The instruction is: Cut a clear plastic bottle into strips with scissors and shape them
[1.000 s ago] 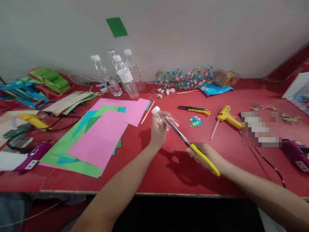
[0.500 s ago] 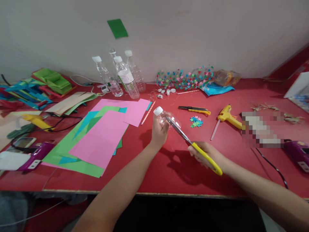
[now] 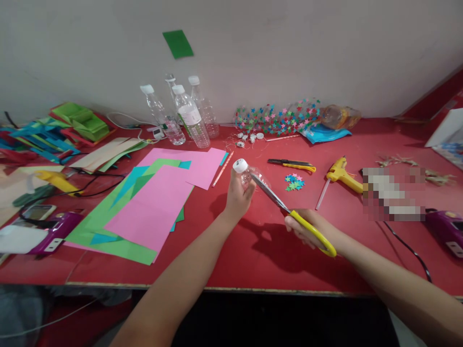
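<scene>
My left hand [image 3: 237,195] is closed round the cut-off top of a clear plastic bottle [image 3: 256,177] with a white cap [image 3: 240,166], held above the red table [image 3: 275,260]. My right hand [image 3: 307,229] grips yellow-handled scissors [image 3: 289,210]. Their metal blades reach up and left into the clear plastic next to my left fingers.
Pink, green and blue paper sheets [image 3: 152,205] lie to the left. Several clear bottles [image 3: 188,115] stand by the wall. A utility knife [image 3: 292,165], paper stars [image 3: 293,181], a yellow glue gun [image 3: 342,174], a star-covered bottle [image 3: 275,118] and purple devices [image 3: 446,229] lie around.
The bottle piece has turned slightly in my left hand, its cap now a little higher and further right. The scissors and my right hand have shifted slightly right.
</scene>
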The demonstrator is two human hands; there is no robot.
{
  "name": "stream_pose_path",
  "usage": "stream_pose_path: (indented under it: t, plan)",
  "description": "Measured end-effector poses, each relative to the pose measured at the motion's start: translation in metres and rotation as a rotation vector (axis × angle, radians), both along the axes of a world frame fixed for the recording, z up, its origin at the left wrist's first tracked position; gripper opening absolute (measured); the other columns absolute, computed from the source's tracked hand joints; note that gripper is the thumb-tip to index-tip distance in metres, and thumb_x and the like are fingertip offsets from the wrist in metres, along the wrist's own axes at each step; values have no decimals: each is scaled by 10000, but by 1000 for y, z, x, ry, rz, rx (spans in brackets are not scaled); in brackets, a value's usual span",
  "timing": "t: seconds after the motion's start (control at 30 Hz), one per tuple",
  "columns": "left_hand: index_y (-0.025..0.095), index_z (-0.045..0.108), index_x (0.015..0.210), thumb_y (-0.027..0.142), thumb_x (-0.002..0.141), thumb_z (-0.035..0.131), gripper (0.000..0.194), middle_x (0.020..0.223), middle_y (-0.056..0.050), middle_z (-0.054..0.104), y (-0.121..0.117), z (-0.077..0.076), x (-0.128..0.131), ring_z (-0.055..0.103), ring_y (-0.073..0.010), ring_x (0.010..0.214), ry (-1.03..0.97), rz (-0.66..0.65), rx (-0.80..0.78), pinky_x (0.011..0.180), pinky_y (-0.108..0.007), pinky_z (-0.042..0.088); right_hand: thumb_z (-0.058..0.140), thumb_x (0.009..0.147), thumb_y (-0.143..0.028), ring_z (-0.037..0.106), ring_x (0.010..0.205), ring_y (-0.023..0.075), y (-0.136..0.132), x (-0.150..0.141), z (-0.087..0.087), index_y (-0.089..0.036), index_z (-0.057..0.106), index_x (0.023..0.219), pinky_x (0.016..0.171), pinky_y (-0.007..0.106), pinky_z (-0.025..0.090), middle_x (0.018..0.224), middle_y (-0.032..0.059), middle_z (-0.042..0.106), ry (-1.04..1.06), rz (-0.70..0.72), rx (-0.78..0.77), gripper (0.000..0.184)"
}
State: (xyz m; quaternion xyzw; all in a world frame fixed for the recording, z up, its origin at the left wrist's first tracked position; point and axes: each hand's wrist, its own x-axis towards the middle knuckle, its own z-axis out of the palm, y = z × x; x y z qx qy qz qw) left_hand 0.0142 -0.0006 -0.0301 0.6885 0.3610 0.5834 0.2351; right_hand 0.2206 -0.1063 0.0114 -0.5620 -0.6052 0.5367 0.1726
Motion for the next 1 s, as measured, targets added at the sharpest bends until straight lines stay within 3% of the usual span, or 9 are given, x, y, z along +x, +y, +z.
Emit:
stream_pose_path:
  t: [0.33, 0.7, 1.0]
  plan:
    - [209, 469, 1156, 547, 918, 478, 414, 1031, -110, 628, 0, 1, -2, 650, -204, 935, 67, 32, 61, 845, -364, 547, 476, 885, -646, 390, 373, 61, 0, 4, -5, -195, 480, 724, 367, 197, 266, 512, -71, 417, -73, -14, 25, 479]
    - [212, 473, 1147, 403, 880, 557, 339, 1057, -113, 611, 10, -7, -10, 620, -233, 978, 115, 114, 36, 923, -432, 499, 596, 836, -571, 376, 371, 60, -1, 2, -3, -210, 419, 665, 359, 189, 265, 483, -84, 378, -45, -55, 8, 436]
    - [201, 512, 1120, 362, 841, 585, 331, 1042, -97, 609, 8, 0, -8, 603, -232, 993, 80, 116, 30, 944, -412, 476, 566, 819, -661, 400, 342, 69, 3, -1, 1, -202, 485, 709, 344, 199, 307, 477, -85, 398, 33, -25, -9, 478]
